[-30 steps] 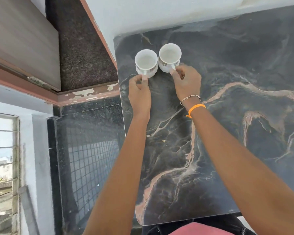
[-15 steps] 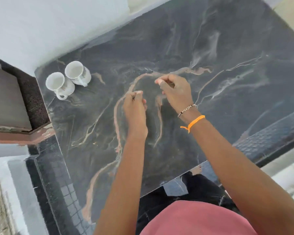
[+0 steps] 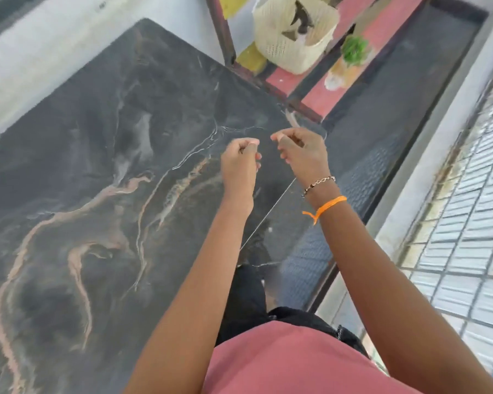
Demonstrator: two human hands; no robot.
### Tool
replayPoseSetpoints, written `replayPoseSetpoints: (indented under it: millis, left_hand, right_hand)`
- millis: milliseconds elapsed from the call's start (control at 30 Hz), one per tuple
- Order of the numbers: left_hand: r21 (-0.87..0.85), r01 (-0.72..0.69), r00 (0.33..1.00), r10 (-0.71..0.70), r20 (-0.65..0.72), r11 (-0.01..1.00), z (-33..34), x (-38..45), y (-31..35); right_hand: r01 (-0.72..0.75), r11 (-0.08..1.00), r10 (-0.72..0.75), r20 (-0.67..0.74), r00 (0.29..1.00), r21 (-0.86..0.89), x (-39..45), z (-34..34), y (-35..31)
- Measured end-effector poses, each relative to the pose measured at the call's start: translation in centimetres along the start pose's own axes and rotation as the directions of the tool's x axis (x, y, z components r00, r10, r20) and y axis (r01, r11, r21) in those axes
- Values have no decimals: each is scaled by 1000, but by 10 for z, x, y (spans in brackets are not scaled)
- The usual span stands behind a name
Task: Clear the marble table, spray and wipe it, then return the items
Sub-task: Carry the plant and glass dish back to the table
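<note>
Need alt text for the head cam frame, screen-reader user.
Both hands, left hand and right hand, hover with curled fingers, holding nothing, over a dark veined marble table. Beyond it, a cream basket and small green plant.

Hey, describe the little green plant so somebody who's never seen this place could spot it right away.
Start at the dark marble table and look past its far right corner to the red shelf. A cream woven basket sits there, and the small green plant stands just to its right in a pale orange pot. It is the only green, leafy thing on that shelf.
</note>
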State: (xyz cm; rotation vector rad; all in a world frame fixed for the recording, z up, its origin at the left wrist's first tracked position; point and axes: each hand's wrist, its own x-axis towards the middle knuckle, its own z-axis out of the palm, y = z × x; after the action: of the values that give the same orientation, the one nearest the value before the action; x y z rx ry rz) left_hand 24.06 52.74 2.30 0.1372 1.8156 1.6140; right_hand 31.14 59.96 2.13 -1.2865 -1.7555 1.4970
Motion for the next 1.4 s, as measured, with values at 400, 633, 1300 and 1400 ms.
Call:
replayPoseSetpoints:
  millis: [400, 633, 1300, 1400]
  left_hand:
    - [109, 48, 983, -66, 173, 993, 182, 127, 21]
    - [281, 34, 975, -94, 203, 959, 256, 200, 34]
    - [629, 240, 955, -295, -19, 739, 508, 437, -80]
    - [641, 191, 977, -210, -47, 743, 515, 458, -97]
  right_hand:
    - [-105, 994, 101, -128, 987, -22, 184, -105, 26]
    - [-153, 988, 157, -179, 971, 36, 300, -151, 42]
    - [-591, 805, 577, -160, 801, -56, 663, -241, 238]
    - [-560, 826, 538, -200, 819, -70, 680, -230, 252]
